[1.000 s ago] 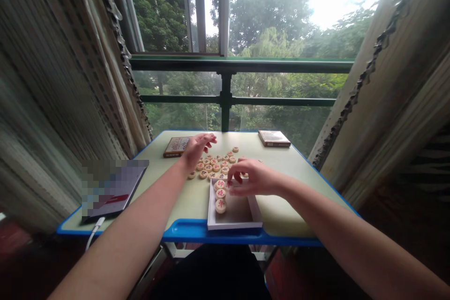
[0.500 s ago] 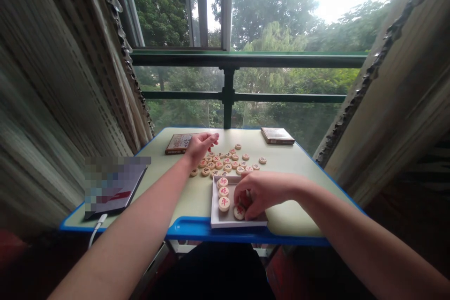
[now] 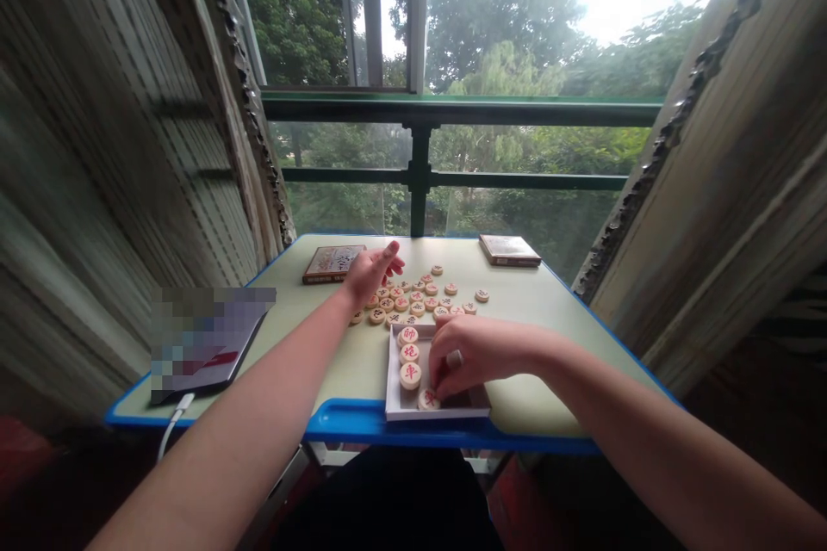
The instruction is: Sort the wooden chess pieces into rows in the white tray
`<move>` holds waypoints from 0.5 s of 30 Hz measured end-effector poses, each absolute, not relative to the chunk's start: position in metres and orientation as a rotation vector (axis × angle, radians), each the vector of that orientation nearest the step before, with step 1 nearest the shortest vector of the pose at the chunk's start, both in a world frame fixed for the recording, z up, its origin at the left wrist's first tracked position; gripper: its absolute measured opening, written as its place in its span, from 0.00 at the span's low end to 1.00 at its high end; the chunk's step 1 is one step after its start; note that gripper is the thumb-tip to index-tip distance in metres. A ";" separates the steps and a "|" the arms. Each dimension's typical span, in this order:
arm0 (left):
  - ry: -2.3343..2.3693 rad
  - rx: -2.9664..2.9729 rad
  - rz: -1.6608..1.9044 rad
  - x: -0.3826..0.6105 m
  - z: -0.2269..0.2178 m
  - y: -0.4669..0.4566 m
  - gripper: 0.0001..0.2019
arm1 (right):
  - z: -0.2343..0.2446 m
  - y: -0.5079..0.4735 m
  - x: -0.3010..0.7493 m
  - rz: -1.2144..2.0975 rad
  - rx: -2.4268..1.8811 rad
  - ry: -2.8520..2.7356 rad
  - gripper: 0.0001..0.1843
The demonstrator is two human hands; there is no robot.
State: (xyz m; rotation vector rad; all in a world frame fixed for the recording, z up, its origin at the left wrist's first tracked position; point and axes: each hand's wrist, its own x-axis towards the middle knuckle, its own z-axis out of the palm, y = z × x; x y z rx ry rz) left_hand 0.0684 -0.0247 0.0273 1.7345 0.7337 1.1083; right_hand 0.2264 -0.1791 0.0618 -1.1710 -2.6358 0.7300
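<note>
A shallow white box [image 3: 391,368] sits at the near edge of the green table [image 3: 310,357]. Inside it, round wooden chess pieces [image 3: 408,355] with red characters lie in a column along the left wall. My right hand [image 3: 466,355] reaches into the box, fingers curled, fingertips touching a piece [image 3: 427,399] at the front. A further piece [image 3: 455,358] shows between its fingers. My left hand [image 3: 369,270] rests farther back, fingers loosely bent over a heap of loose pieces [image 3: 413,301].
A patterned box lid [image 3: 332,263] lies at the back left and a brown flat box [image 3: 510,250] at the back right. A dark tablet [image 3: 207,344] with a white cable [image 3: 171,424] lies on the left. Window rail and curtains close in the sides.
My right hand came from the heap back into the white box and set down a piece at the front, to the right of the column. My left hand stayed by the heap.
</note>
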 end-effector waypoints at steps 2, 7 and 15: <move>0.753 1.786 1.103 0.069 0.025 -0.024 0.30 | 0.060 -0.179 0.226 0.762 -1.168 -2.629 0.08; 0.791 1.896 1.077 0.069 0.022 -0.023 0.31 | 0.062 -0.181 0.225 0.825 -1.212 -2.640 0.07; 0.836 1.936 1.043 0.068 0.024 -0.025 0.30 | 0.064 -0.182 0.221 0.807 -1.133 -2.607 0.07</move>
